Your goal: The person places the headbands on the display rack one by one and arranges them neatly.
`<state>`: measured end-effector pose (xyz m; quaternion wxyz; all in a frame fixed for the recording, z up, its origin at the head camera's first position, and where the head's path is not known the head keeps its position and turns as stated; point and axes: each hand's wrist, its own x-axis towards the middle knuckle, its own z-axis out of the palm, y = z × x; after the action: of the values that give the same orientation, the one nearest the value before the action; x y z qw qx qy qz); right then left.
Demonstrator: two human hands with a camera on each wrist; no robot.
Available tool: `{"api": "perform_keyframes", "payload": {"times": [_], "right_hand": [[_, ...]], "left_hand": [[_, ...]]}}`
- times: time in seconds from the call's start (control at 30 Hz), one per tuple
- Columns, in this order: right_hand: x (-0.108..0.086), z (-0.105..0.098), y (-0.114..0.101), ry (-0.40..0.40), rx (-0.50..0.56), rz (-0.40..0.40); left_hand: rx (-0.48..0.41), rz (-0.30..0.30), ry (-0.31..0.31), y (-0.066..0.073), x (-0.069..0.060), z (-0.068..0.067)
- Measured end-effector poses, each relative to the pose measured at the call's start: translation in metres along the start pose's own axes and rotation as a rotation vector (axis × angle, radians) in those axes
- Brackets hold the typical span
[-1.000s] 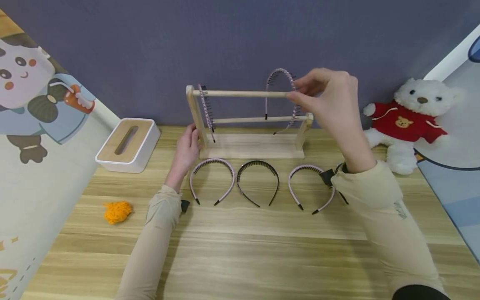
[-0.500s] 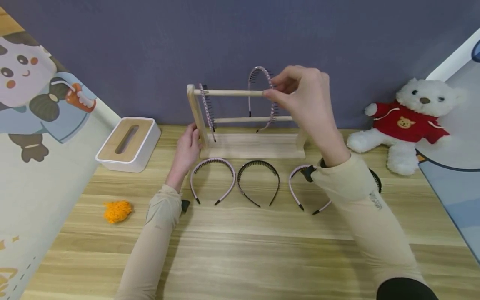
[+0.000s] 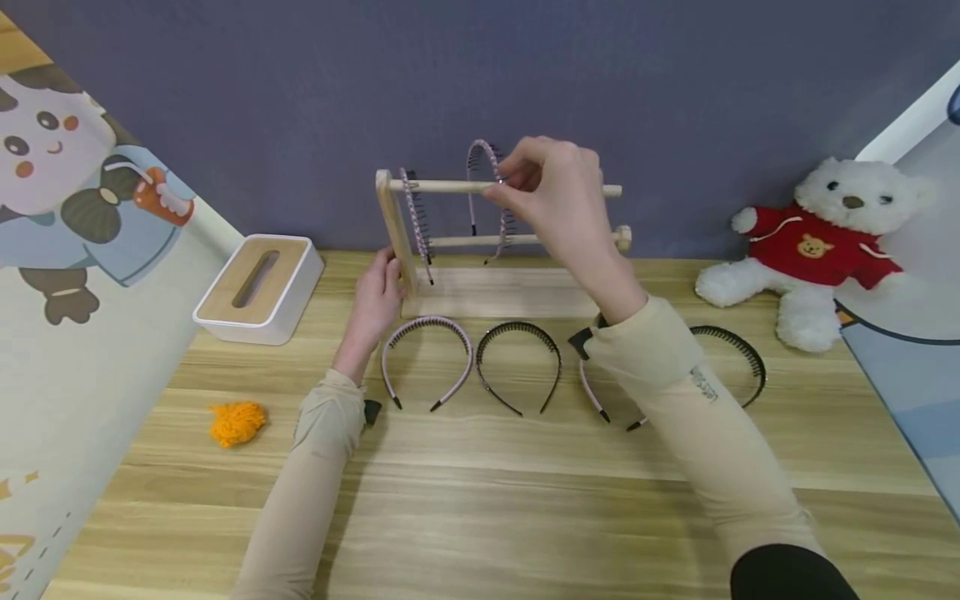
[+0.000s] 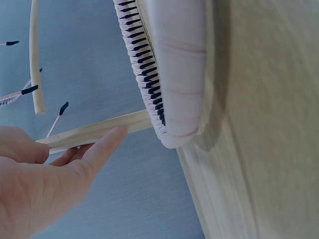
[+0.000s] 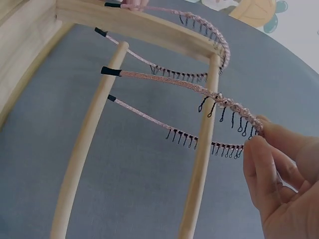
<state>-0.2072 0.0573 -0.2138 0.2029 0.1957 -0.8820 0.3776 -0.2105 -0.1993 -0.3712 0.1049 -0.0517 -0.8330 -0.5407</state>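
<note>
My left hand [image 3: 377, 292] grips the left upright [image 3: 396, 229] of a wooden rack; in the left wrist view, the thumb and fingers lie around that upright [image 4: 99, 128]. With thumb and fingertips, my right hand [image 3: 558, 196] pinches a pink beaded headband [image 3: 478, 147] near its top. That headband straddles the rack's upper rod [image 3: 442, 187], its ends hanging down by the lower rod [image 3: 457, 242]. In the right wrist view its black comb teeth and dark tip [image 5: 111, 71] show. Another pink headband [image 3: 412, 217] hangs beside the left upright.
On the table before the rack lie a pink headband [image 3: 427, 322], a black one [image 3: 519, 327], a pink one [image 3: 592, 392] partly behind my right sleeve, and a black one [image 3: 753, 358]. A tissue box [image 3: 273, 308], orange yarn ball [image 3: 236, 423] and white teddy bear [image 3: 813, 317] surround them.
My right hand has slid leftward along the upper rod with the pink headband, closer to the hanging one. The rack's right end and the black headband at right have come into sight. Left hand stays.
</note>
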Motion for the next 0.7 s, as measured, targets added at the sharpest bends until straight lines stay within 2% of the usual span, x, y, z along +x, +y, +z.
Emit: {"api": "perform_keyframes", "payload": {"times": [0.3, 0.7], "right_hand": [[0.011, 0.023, -0.007, -0.059, -0.008, -0.014], [0.017, 0.043, -0.009, -0.103, -0.024, -0.042]], "left_hand": [[0.013, -0.002, 0.001, -0.003, 0.001, 0.0], [0.004, 0.002, 0.0, -0.003, 0.002, 0.001]]}}
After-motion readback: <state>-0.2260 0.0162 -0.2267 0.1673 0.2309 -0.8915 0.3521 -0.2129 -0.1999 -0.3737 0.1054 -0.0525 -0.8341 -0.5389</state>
